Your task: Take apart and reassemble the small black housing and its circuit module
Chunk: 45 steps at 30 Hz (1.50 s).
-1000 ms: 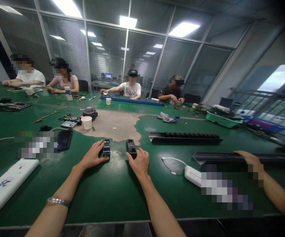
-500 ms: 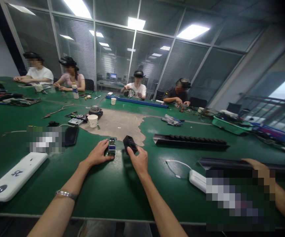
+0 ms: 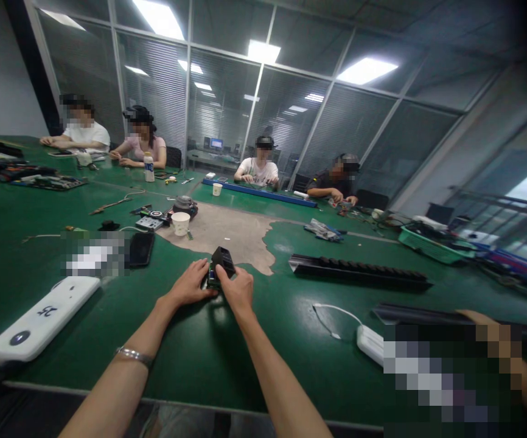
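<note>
My left hand [image 3: 194,282] rests on the green table with its fingers closed round a small circuit board module [image 3: 211,277], which is now partly covered. My right hand [image 3: 237,285] grips a black plastic housing [image 3: 223,260] between thumb and fingers. The housing is tilted and lies right against the module, partly over it; whether the two are joined I cannot tell. A silver bracelet [image 3: 134,355] circles my left wrist. To the left of my hands lies a black phone-like slab [image 3: 141,249].
Beyond my hands stand a paper cup [image 3: 181,224] and a brown sheet [image 3: 240,234]. A white power bank marked 25 [image 3: 44,316] lies left. Right are a long black rail [image 3: 359,272], a white cabled device [image 3: 369,345] and another person's hand [image 3: 478,317]. Several people sit opposite.
My right hand has moved left with the black housing and brought it against the circuit board module in my left hand. The whole view has shifted slightly.
</note>
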### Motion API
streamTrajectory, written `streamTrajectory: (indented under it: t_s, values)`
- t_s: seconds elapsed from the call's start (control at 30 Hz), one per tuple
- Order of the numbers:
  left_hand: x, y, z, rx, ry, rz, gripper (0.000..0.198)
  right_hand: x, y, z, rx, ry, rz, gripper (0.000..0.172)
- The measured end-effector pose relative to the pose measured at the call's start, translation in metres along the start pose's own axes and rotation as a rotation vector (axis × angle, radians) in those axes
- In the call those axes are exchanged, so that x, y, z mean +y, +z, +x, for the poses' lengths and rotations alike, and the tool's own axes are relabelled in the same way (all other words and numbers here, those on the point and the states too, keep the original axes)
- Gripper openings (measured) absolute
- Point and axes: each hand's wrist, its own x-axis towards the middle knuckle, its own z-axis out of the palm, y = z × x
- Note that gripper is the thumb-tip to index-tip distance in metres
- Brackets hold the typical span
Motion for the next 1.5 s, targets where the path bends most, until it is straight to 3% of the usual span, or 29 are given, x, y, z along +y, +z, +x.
streamTrajectory:
  t_s: [0.17,0.47,0.67,0.83,1.07,1.5]
  values:
    - [-0.008,0.006,0.0,0.014,0.013,-0.02,0.09,-0.013,0.005,-0.005,-0.005,-0.027,-0.188,0.044]
    - [-0.014,0.01,0.001,0.045,-0.054,-0.13,0.129,-0.031,0.004,-0.013,-0.056,-0.021,-0.331,0.042]
    - [-0.014,0.011,0.002,0.1,-0.003,-0.151,0.121,-0.024,0.014,-0.02,-0.088,-0.021,-0.378,0.045]
    - [-0.013,0.009,0.003,0.048,-0.018,-0.111,0.11,-0.021,0.015,-0.023,-0.128,-0.012,-0.404,0.044]
    - [-0.01,0.008,0.004,0.0,-0.07,-0.072,0.094,-0.026,0.016,-0.016,-0.076,-0.034,-0.393,0.051]
    - [-0.014,0.01,0.004,0.011,-0.041,-0.061,0.094,-0.017,0.023,-0.024,-0.05,0.003,-0.348,0.046]
